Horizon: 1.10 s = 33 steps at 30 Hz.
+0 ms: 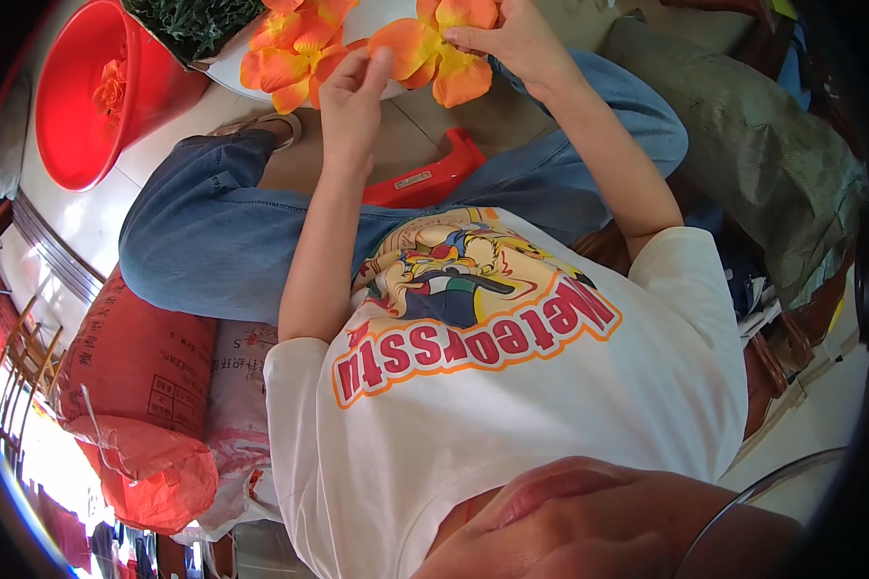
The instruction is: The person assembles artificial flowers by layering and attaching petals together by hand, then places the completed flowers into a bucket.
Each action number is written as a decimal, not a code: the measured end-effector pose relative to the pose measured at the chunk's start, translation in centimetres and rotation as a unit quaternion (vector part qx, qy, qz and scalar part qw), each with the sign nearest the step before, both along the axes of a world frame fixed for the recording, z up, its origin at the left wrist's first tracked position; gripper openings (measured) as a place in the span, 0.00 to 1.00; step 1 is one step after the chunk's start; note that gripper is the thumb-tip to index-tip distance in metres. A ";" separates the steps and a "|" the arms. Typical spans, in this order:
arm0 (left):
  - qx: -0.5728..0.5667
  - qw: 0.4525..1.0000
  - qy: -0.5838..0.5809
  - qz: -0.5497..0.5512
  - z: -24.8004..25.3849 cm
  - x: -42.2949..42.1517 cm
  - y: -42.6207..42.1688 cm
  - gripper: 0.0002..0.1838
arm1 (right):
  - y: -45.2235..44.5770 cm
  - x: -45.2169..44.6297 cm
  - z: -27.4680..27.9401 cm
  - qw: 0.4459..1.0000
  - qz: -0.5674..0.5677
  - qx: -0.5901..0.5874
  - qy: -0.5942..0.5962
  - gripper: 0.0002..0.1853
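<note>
My left hand [350, 101] is closed in a pinch at the left edge of an orange and yellow artificial flower [452, 77]. On the flower's upper right side, my right hand [519, 46] has its fingers closed on a petal. Close to the left hand, another group of orange flowers [294, 58] lies over a white surface [232, 69], partly cut off by the frame's top.
A red bucket [58, 116] with an orange flower inside stands at upper left, beside a box of green foliage [188, 24]. Between my legs is a red plastic object [430, 181]. Red sacks [154, 362] lie left, a large greenish sack [734, 145] right.
</note>
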<state>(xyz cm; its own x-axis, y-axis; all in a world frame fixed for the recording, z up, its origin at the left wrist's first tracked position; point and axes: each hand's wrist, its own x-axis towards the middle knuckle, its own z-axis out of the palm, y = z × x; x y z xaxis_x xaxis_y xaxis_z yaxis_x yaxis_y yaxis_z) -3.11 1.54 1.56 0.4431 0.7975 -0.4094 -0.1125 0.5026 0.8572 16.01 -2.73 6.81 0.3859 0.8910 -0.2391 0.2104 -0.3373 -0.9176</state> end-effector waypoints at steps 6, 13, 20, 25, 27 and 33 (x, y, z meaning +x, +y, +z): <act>0.014 0.999 -0.045 -0.025 -0.6 -0.3 -1.7 0.17 | -0.8 -0.8 -1.0 0.996 -0.045 0.039 0.072 0.24; -0.106 0.991 -0.072 0.046 -1.4 -0.2 -0.9 0.16 | -1.3 -1.8 -1.5 0.993 -0.099 0.062 0.030 0.23; -0.040 0.994 -0.081 0.062 -2.7 0.3 -3.1 0.09 | -1.9 -3.3 -1.7 0.976 -0.169 0.076 0.111 0.22; 0.142 0.977 0.070 0.140 -2.0 0.7 -3.2 0.13 | -2.3 -2.9 -2.4 0.966 -0.163 0.083 0.185 0.22; 0.326 0.917 0.144 0.179 0.0 0.8 -2.9 0.16 | -2.2 -2.8 -2.4 0.965 -0.164 0.064 0.192 0.22; 0.601 0.771 0.209 0.020 3.2 2.7 -1.6 0.16 | -2.2 -2.6 -2.8 0.980 -0.148 0.069 0.117 0.20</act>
